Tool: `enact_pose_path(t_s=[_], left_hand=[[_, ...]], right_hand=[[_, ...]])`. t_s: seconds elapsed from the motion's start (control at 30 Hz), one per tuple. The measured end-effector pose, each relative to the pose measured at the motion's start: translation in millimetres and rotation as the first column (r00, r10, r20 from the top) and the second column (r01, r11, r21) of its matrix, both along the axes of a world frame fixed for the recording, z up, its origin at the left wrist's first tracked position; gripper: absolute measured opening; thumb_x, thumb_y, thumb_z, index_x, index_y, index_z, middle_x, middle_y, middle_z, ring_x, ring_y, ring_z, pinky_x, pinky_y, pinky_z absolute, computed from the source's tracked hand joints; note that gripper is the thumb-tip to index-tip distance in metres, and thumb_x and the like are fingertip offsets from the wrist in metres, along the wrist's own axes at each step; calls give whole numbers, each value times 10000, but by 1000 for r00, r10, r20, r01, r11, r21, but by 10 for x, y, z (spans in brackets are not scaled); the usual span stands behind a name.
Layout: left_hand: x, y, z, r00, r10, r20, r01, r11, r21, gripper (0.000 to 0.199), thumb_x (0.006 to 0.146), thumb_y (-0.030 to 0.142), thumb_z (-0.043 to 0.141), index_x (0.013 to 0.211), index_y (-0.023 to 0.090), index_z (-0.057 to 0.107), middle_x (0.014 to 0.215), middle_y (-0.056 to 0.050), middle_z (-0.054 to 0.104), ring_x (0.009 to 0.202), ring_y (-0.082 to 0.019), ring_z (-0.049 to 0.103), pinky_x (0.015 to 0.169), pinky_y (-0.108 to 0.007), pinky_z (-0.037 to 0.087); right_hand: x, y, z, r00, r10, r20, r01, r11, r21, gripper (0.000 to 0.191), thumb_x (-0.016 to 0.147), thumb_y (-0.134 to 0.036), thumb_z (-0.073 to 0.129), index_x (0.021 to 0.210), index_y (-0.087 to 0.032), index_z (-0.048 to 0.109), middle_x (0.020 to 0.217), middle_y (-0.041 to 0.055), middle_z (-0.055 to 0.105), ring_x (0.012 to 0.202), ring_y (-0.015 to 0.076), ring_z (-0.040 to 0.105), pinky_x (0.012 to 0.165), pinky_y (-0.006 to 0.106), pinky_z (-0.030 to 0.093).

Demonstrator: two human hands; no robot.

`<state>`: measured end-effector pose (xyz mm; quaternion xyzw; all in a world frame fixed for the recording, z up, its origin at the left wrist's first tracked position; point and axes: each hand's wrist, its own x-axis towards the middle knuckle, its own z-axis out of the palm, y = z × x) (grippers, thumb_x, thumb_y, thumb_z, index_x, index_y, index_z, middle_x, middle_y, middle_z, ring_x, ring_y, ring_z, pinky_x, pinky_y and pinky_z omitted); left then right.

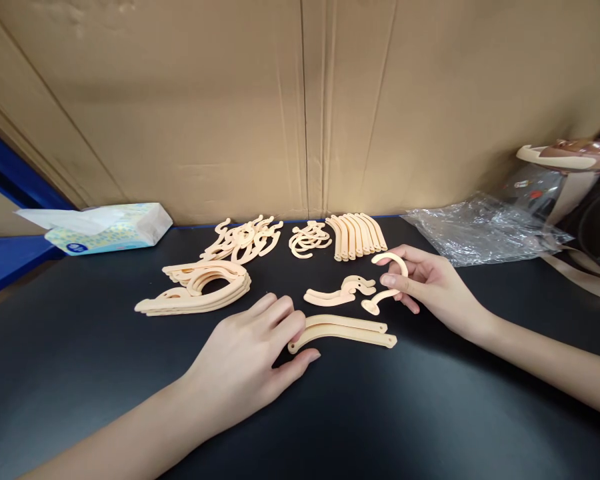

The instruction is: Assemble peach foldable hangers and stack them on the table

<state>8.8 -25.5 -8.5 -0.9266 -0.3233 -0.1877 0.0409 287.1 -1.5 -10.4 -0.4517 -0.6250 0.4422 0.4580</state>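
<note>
My right hand (420, 283) pinches a cream plastic hook (403, 267) with a round base, held just above the table. My left hand (265, 347) rests by the left end of two curved arm pieces (347, 331), thumb and fingers apart; whether a fingertip touches them is unclear. Behind those arms lie two small curved pieces (337, 292) with notched ends. A stack of larger cream frames (200, 297) sits to the left.
On the black table (380, 413), toward the cardboard wall, lie a pile of small arms (245, 239), a heap of hooks (310, 239) and a row of curved arms (355, 235). A tissue pack (110, 230) is left, a clear plastic bag (485, 230) right, near a strapped bottle (545, 180).
</note>
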Motion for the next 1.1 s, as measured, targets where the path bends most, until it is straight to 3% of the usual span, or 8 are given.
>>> enact_pose_path(t_s=[0.3, 0.5, 0.7, 0.83, 0.9, 0.97, 1.03, 1.1], left_hand=[[0, -8, -14, 1000, 12, 12, -11, 999, -32, 155, 928, 289, 529, 813, 198, 477, 797, 5, 499, 710, -156, 473, 553, -266, 308], [0, -7, -24, 999, 3, 38, -2, 1000, -30, 157, 926, 292, 537, 809, 195, 499, 788, 11, 514, 700, -148, 488, 560, -263, 328], [-9, 23, 11, 998, -22, 63, 18, 998, 67, 192, 973, 303, 480, 829, 184, 520, 744, 23, 552, 645, -121, 502, 544, -245, 336], [1, 17, 55, 978, 10, 208, 19, 990, -136, 188, 960, 360, 516, 873, 197, 550, 723, 41, 550, 612, -99, 497, 533, -217, 347], [34, -2, 102, 944, 98, 316, 27, 928, -370, 179, 934, 379, 557, 884, 207, 565, 737, 41, 561, 599, -91, 496, 532, -204, 371], [82, -15, 165, 866, 220, 449, 108, 795, -597, 172, 919, 370, 572, 893, 201, 553, 776, 27, 604, 620, -95, 531, 528, -196, 407], [124, -12, 230, 754, 338, 563, 248, 648, -720, 170, 918, 355, 569, 903, 190, 528, 780, 5, 636, 687, -118, 593, 529, -192, 441], [143, 13, 281, 659, 431, 617, 347, 553, -757, 175, 906, 347, 600, 915, 182, 543, 820, -12, 661, 765, -127, 631, 559, -181, 466]], right_hand=[[27, 24, -10, 999, 34, 24, -34, 999, -10, 259, 762, -385, 748, 887, -178, 656, 615, -47, 575, 408, 42, 427, 396, 205, 376], [38, 12, -22, 991, 87, 102, -86, 996, -20, 262, 772, -426, 737, 862, -180, 737, 857, 50, 715, 486, 62, 455, 499, 256, 461], [33, 14, -2, 984, 82, 160, -80, 997, -18, 318, 798, -485, 688, 839, -175, 746, 781, 43, 710, 501, 87, 494, 547, 283, 496], [10, 4, 31, 982, 109, 154, -107, 994, -24, 360, 853, -507, 610, 825, -166, 723, 785, 43, 700, 511, 90, 538, 548, 268, 485], [-8, 6, 48, 986, 122, 110, -120, 992, -24, 340, 836, -494, 636, 848, -163, 710, 788, 39, 699, 509, 87, 543, 527, 256, 467], [-25, 18, 61, 991, 122, 60, -120, 992, -46, 309, 783, -465, 706, 847, -162, 704, 741, 24, 692, 507, 85, 536, 508, 243, 445], [-36, 39, 70, 993, 117, 24, -114, 989, -96, 293, 715, -429, 773, 827, -166, 712, 704, 12, 686, 510, 82, 525, 502, 235, 432], [-41, 61, 79, 993, 120, 2, -118, 982, -150, 302, 668, -409, 810, 835, -171, 731, 739, 23, 703, 538, 88, 536, 513, 238, 432]])
